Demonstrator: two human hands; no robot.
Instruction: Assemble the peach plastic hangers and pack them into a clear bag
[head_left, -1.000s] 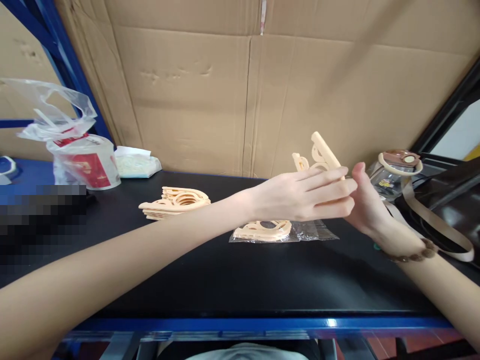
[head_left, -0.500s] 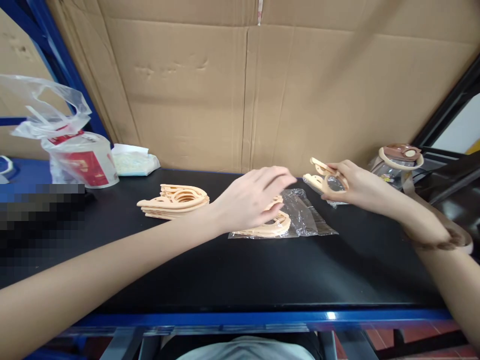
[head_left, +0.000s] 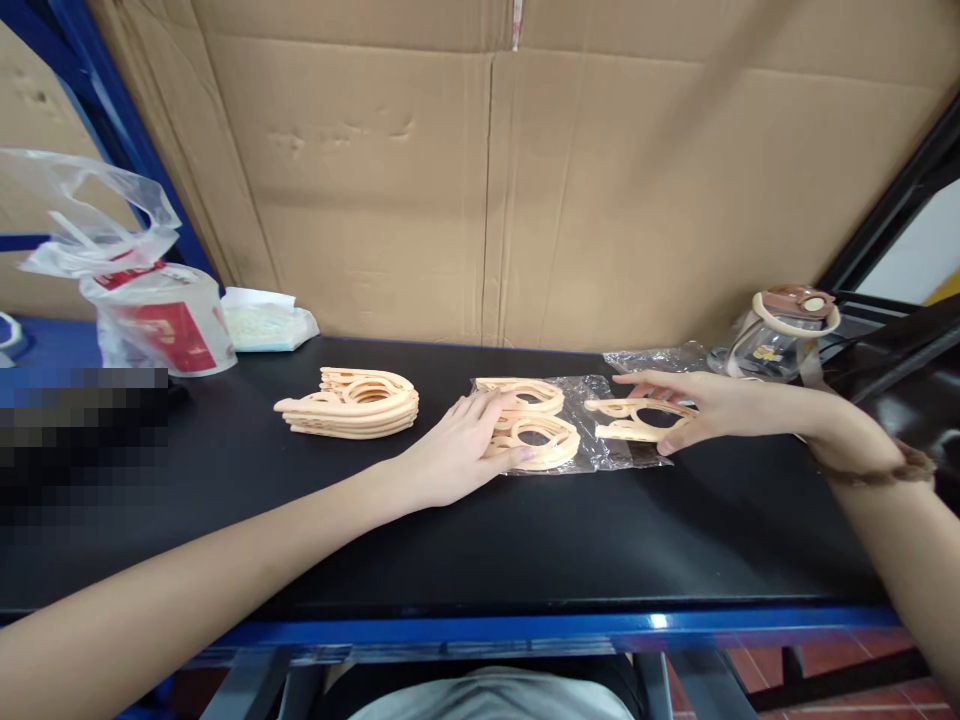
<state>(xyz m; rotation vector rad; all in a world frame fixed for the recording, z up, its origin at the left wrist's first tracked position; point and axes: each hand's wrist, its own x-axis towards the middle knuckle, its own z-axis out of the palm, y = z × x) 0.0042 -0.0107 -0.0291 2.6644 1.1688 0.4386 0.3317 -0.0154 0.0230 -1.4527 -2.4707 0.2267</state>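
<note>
My left hand (head_left: pixel 459 450) lies flat with its fingers spread on peach plastic folding hangers (head_left: pixel 536 432) that rest inside a clear plastic bag (head_left: pixel 592 420) on the black table top (head_left: pixel 480 540). My right hand (head_left: pixel 694 408) pinches another peach hanger (head_left: pixel 634 418) at the bag's open right end, thumb below and fingers above it. A stack of several more peach hangers (head_left: pixel 352 402) sits to the left of both hands.
A cardboard wall (head_left: pixel 495 180) stands behind the table. At far left are a white plastic bag with red print (head_left: pixel 161 325) and a white packet (head_left: pixel 266 322). At right stand a bottle with a brown lid (head_left: pixel 784 335), a loose clear bag (head_left: pixel 660 358) and a dark bag (head_left: pixel 900 370).
My right hand has come down from mid-air with its hanger to the bag's mouth on the table. My left hand has dropped and settled flat on the bagged hangers.
</note>
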